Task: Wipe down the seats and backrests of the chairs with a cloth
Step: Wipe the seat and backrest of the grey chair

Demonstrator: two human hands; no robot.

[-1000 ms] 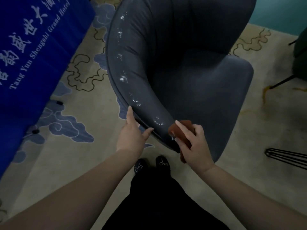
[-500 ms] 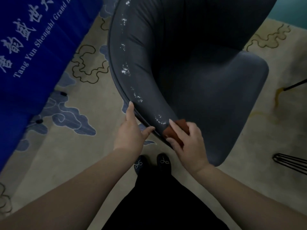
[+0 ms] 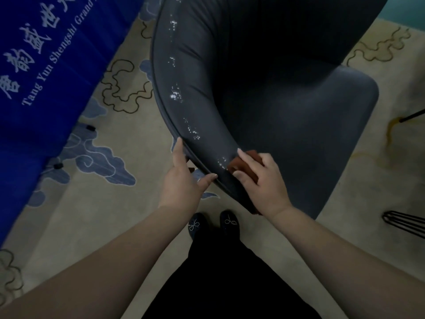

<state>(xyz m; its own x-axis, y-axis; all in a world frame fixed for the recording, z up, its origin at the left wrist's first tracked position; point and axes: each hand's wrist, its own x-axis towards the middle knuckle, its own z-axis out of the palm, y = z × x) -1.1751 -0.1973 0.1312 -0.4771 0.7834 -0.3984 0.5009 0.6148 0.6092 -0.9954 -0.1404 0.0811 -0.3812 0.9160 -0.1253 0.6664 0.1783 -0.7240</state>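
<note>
A dark grey-blue upholstered chair [image 3: 287,107] with a curved backrest fills the upper middle. White specks run along the top of the backrest rim [image 3: 184,107]. My right hand [image 3: 259,180] holds a reddish-brown cloth [image 3: 243,163] pressed against the near end of the backrest rim, fingers curled over it. My left hand [image 3: 184,178] rests on the outer edge of the rim just left of the cloth, index finger straight along the piping and thumb touching the rim.
A blue banner [image 3: 46,65] with white lettering hangs at the left. Patterned beige and blue carpet [image 3: 110,203] covers the floor. Black metal legs [image 3: 404,223] of another piece of furniture show at the right edge. My feet [image 3: 212,223] stand just below the chair.
The view has shifted so the chair sits higher and further right. My right hand with the cloth has slid slightly up the rim; my left hand keeps its hold.
</note>
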